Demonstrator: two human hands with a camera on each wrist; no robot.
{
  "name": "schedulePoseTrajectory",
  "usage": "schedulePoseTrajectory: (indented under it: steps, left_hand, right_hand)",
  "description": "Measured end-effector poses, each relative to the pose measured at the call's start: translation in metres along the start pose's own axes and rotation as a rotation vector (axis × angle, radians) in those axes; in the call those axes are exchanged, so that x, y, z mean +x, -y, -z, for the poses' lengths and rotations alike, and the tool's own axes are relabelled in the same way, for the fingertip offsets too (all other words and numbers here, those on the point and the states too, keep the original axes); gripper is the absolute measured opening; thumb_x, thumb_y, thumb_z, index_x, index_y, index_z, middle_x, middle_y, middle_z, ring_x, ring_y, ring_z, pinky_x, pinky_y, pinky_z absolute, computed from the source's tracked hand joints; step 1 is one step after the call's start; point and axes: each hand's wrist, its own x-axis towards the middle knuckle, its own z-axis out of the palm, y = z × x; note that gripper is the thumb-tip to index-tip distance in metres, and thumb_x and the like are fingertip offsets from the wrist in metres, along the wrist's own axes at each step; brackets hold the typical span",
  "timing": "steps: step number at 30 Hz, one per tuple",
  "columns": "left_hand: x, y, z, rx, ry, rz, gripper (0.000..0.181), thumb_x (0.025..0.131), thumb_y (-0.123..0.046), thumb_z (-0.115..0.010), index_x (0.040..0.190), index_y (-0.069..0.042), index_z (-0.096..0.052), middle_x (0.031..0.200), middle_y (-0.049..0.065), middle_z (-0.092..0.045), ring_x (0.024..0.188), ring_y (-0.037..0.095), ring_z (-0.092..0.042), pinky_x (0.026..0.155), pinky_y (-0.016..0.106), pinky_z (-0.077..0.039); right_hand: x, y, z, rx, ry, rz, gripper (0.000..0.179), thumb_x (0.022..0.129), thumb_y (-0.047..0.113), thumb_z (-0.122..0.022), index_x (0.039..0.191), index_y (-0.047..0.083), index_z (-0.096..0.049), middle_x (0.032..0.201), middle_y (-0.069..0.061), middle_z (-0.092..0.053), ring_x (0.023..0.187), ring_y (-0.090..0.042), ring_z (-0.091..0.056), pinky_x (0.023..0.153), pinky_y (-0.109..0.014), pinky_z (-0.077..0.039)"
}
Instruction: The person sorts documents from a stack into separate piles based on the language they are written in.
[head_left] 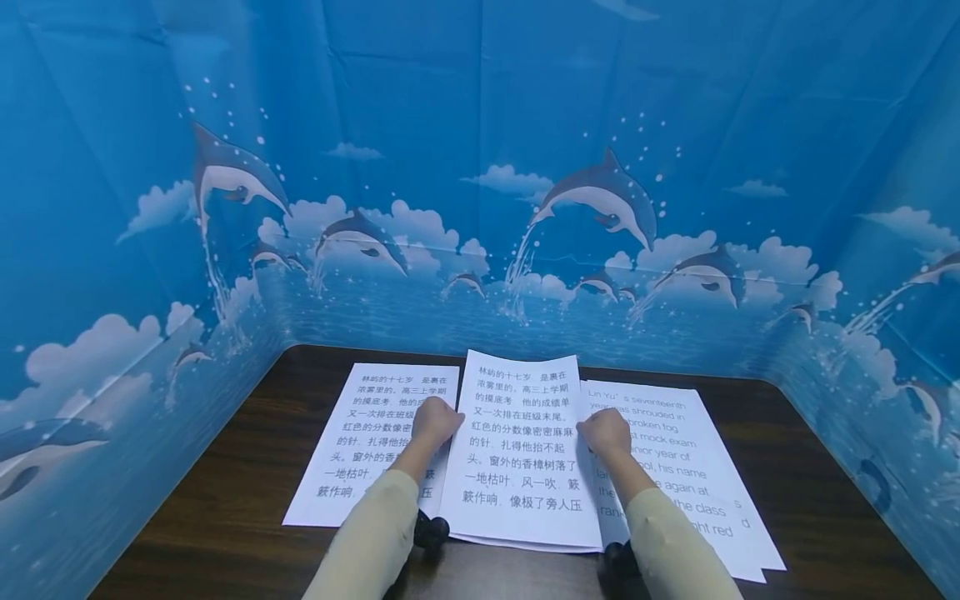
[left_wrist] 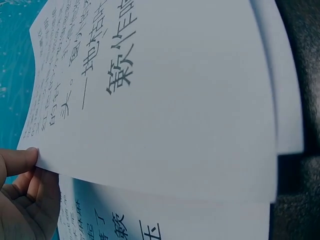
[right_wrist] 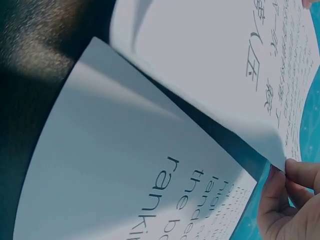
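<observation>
A white sheet of paper (head_left: 517,450) printed with Chinese characters is held between both hands, its upper part raised off the dark table. My left hand (head_left: 437,421) pinches its left edge; in the left wrist view the thumb (left_wrist: 22,161) lies on top with curled fingers beneath. On the opposite edge my right hand (head_left: 606,431) pinches the sheet, thumb (right_wrist: 302,172) over the paper and fingers underneath. Another Chinese-printed sheet (head_left: 367,417) lies under the left forearm. Beneath the right forearm lie sheets with English text (head_left: 675,425), slightly fanned.
The dark wooden table (head_left: 225,492) carries all the papers. A blue curtain (head_left: 465,100) with dolphins and clouds surrounds it at the back and sides. Black wrist devices (head_left: 431,531) sit under both forearms.
</observation>
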Motion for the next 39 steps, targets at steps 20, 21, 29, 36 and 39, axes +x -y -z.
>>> schedulePoseTrajectory:
  steps: [20,21,29,36,39]
  left_hand:
    - [-0.004,-0.017,0.016,-0.004,0.015,0.059,0.012,0.083,-0.010,-0.046,0.080,0.000,-0.052,0.065,0.010,-0.050,0.053,0.015,-0.047,0.044,0.022,-0.037]
    - [-0.002,-0.016,0.016,-0.013,0.015,0.064,0.013,0.084,-0.010,-0.044,0.080,-0.001,-0.052,0.066,0.010,-0.050,0.054,0.015,-0.047,0.044,0.022,-0.037]
    - [0.005,-0.011,0.022,-0.078,0.020,0.062,0.018,0.085,-0.011,-0.041,0.080,0.000,-0.054,0.072,0.011,-0.051,0.061,0.019,-0.050,0.048,0.024,-0.042]
    - [0.007,-0.006,0.041,-0.101,0.020,0.047,0.017,0.084,-0.009,-0.044,0.087,0.003,-0.056,0.079,0.012,-0.052,0.071,0.022,-0.053,0.051,0.026,-0.045]
    - [0.009,0.000,0.052,-0.113,0.012,0.059,0.018,0.082,-0.007,-0.046,0.093,0.004,-0.055,0.083,0.013,-0.052,0.075,0.023,-0.053,0.052,0.026,-0.046]
  right_hand:
    - [0.016,0.010,-0.006,0.098,0.018,-0.045,0.014,0.080,0.017,-0.057,0.077,0.003,-0.058,0.074,-0.009,-0.053,0.063,-0.020,-0.054,0.049,-0.025,-0.041]
    - [0.020,0.009,-0.009,0.112,0.024,-0.051,0.014,0.080,0.017,-0.057,0.079,0.003,-0.058,0.077,-0.010,-0.054,0.063,-0.021,-0.054,0.049,-0.023,-0.041]
    - [0.030,0.009,-0.017,0.212,0.054,-0.047,0.012,0.080,0.009,-0.051,0.083,0.000,-0.059,0.086,-0.014,-0.052,0.071,-0.026,-0.054,0.049,-0.022,-0.042]
    - [-0.001,0.038,-0.001,0.300,0.141,-0.033,0.022,0.083,0.005,-0.048,0.100,-0.006,-0.056,0.094,-0.018,-0.051,0.076,-0.023,-0.053,0.047,-0.018,-0.040]
    - [-0.003,0.045,-0.003,0.344,0.165,-0.018,0.025,0.085,0.005,-0.046,0.105,-0.007,-0.054,0.095,-0.019,-0.051,0.076,-0.024,-0.053,0.051,-0.021,-0.043]
